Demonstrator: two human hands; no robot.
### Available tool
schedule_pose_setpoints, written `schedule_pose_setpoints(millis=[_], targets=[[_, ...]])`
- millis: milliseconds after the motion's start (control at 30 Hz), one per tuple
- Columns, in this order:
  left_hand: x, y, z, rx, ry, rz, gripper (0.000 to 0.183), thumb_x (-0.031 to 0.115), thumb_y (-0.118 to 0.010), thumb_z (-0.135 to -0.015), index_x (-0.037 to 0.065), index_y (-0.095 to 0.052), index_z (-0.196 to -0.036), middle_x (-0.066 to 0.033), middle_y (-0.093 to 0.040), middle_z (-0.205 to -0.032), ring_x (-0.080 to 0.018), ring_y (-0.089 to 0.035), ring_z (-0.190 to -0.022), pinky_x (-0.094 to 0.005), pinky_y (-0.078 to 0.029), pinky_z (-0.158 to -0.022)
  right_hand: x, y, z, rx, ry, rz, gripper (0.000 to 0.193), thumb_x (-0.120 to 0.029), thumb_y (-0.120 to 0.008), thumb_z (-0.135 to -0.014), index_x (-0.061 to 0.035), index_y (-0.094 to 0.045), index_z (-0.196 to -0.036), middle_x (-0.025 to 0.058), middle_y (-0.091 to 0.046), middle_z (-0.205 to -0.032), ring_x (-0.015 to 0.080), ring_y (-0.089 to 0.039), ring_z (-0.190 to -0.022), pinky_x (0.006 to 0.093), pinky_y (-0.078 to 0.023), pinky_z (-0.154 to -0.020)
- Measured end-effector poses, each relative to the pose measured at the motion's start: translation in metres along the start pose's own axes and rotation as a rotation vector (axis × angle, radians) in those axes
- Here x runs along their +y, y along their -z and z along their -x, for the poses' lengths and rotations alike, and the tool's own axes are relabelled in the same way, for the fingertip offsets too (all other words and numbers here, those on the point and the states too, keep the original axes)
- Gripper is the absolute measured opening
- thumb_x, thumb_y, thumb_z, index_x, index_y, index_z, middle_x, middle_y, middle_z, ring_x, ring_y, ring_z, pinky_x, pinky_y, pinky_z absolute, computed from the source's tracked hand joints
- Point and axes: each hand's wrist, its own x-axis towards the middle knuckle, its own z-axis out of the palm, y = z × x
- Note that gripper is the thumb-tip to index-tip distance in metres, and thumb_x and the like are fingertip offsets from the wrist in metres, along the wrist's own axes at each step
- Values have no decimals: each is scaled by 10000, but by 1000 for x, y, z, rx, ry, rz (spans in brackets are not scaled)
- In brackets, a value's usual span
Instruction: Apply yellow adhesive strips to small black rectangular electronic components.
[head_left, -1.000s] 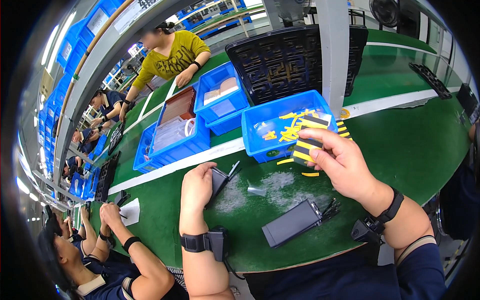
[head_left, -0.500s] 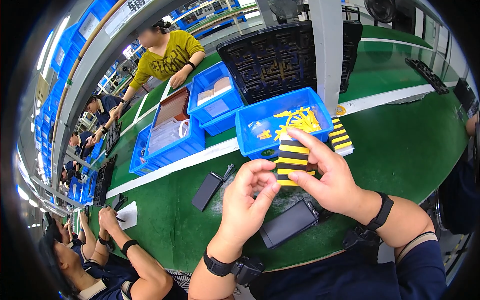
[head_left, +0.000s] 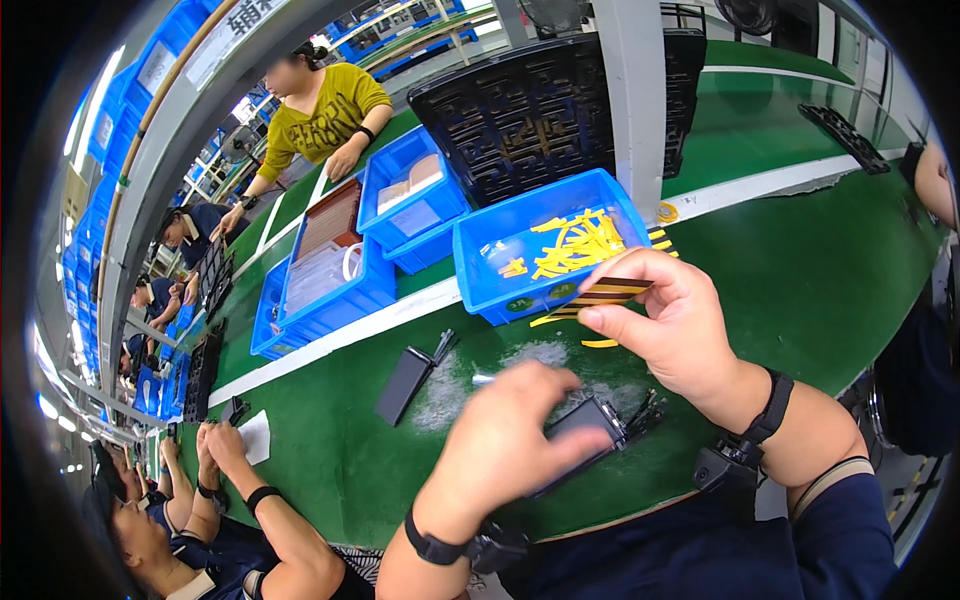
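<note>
L hand is shifting off striped card, blurring over nr dk-grey boxy unit, fingers half spread; contact: can't tell. R hand is pinching that thin flat yel/blk card, tilting it nearly edge-on, at near side of blue plastic bin.

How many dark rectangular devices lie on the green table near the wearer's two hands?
2. One dark device lies left of the left hand; the other dark device is partly hidden behind that hand. More could be hidden there.
</note>
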Motion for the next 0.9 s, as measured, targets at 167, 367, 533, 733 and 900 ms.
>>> schedule_pose_setpoints(millis=[167,367,533,733,900], targets=[[14,-13,4,35,-93,-163,473,255,-791,-638,-1,-595,-983,-133,-591,-881,-299,-591,-837,-372,-494,-731,-12,-5,4,-26,-45,196,205,-20,-701,-755,29,-659,-950,78,-631,-839,110,-594,-722,231,-480,-644],[14,-8,3,208,200,150,483,222,-792,-672,10,-523,-1013,-137,-614,-878,-301,-622,-806,-355,-495,-722,-12,-5,9,-92,177,366,145,-5,-687,-739,-5,-678,-884,92,-642,-794,173,-610,-715,277,-479,-658],[-6,-15,6,313,183,545,333,118,-703,-789,6,-532,-1052,-91,-662,-859,-162,-645,-798,-269,-483,-698,-7,-8,10,-81,275,413,148,11,-685,-705,-37,-687,-844,83,-657,-763,201,-612,-733,307,-470,-689],[-5,-15,8,281,202,742,263,62,-637,-850,6,-531,-1084,-58,-674,-905,-60,-587,-815,-215,-456,-706,-8,-9,10,-86,242,392,169,11,-707,-679,-49,-697,-837,73,-660,-763,200,-613,-727,306,-472,-691],[-4,-16,7,291,199,821,255,51,-620,-865,12,-527,-1099,-40,-675,-898,-40,-563,-805,-197,-447,-694,-8,-7,8,-110,293,427,188,16,-715,-660,-48,-695,-836,71,-654,-756,207,-607,-714,312,-472,-683]])
